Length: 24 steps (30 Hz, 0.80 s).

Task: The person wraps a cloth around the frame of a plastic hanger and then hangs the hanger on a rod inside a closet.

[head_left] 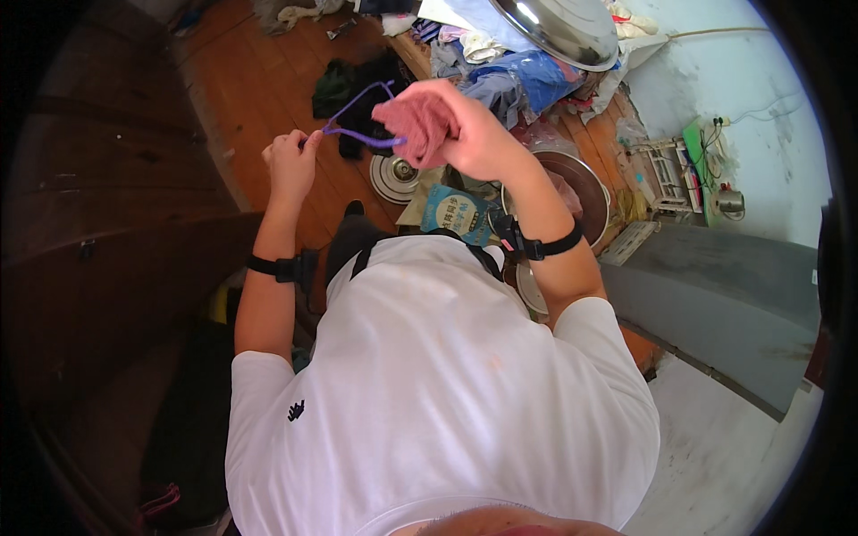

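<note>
Between my hands, above the wooden floor, is a thin purple clothes hanger (368,139). My left hand (291,163) is closed in a pinch on its left end. On the right, my right hand (487,141) grips a crumpled dusty-pink cloth (416,132), which bunches around the hanger's right end. The cloth and the back of the hand hide that end of the hanger and most of the right fingertips. Whether the right fingers also touch the hanger, I cannot tell.
Dark clothing (347,87) lies on the floor beyond the hanger. Ahead to the right, a clothes pile (527,82) sits under a large shiny metal lid (572,29). A round metal lid (393,180), a blue printed packet (454,214) and a large pot (601,198) are nearer. A grey cabinet (715,295) stands right.
</note>
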### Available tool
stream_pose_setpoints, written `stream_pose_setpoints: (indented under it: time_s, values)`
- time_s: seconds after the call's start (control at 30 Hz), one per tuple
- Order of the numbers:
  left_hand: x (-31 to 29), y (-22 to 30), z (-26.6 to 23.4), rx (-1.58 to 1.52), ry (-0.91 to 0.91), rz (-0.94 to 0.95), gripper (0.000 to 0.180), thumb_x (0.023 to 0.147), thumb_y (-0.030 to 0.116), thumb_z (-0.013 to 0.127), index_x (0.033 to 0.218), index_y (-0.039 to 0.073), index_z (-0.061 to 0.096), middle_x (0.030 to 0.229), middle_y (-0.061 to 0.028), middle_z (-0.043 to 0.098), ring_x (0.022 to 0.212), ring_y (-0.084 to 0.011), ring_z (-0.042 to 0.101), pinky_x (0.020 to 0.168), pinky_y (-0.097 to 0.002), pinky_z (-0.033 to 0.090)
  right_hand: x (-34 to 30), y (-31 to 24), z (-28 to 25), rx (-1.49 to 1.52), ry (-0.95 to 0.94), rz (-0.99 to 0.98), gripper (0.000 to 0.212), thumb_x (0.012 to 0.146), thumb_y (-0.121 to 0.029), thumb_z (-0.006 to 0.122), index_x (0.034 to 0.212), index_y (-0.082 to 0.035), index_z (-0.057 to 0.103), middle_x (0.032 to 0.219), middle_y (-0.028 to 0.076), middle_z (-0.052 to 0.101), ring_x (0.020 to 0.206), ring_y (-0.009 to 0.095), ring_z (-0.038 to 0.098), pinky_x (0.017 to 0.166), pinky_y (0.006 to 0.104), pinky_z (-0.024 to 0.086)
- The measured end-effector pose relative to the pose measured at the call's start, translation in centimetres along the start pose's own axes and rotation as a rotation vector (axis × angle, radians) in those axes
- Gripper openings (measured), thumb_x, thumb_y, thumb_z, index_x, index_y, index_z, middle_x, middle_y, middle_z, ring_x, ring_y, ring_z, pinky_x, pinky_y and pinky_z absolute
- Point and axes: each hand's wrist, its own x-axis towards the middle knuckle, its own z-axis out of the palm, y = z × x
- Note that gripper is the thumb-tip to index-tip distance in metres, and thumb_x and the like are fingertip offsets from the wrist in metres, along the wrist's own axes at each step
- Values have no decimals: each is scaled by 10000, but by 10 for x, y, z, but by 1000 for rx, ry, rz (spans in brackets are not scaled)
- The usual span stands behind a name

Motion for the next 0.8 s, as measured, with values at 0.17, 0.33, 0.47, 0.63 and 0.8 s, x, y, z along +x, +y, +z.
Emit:
stream_pose_setpoints:
  time_s: [0.17,0.33,0.47,0.63,0.8]
  values:
    - [5,-19,10,-570,-38,-353,292,1079,333,724,1076,41,731,1024,-98,699,1010,-225,692,924,-372,568,-8,-2,3,-365,-21,-201,620,813,92,783,1365,-148,634,1241,99,718,1155,375,696,983,414,573]
    - [4,-16,-6,-1125,-117,-424,182,1108,160,668,1152,-13,699,1099,-79,714,1063,-211,734,981,-327,612,-22,23,-6,-374,-16,-91,610,840,151,717,1370,-140,631,1310,85,703,1233,315,680,1035,401,554]
    - [5,-13,-7,-1245,-13,-405,155,1078,97,705,1123,-50,688,1072,-77,697,1075,-212,743,980,-312,631,-30,55,-30,21,-5,192,555,908,121,699,1415,-85,610,1374,58,698,1297,221,652,1113,380,513]
    - [9,2,-6,-1215,124,-272,114,1065,20,695,1086,-91,681,1214,-104,638,1081,-230,747,982,-298,642,-53,114,-58,555,147,332,491,1024,-87,727,1485,-51,562,1419,78,680,1317,199,640,1170,372,475]
    - [5,45,-9,-1081,123,-11,124,1073,-12,664,1061,-136,662,1321,-127,569,1065,-236,754,999,-314,649,-45,113,-54,762,211,401,554,1024,-110,752,1531,-57,535,1447,67,659,1338,202,631,1165,379,481]
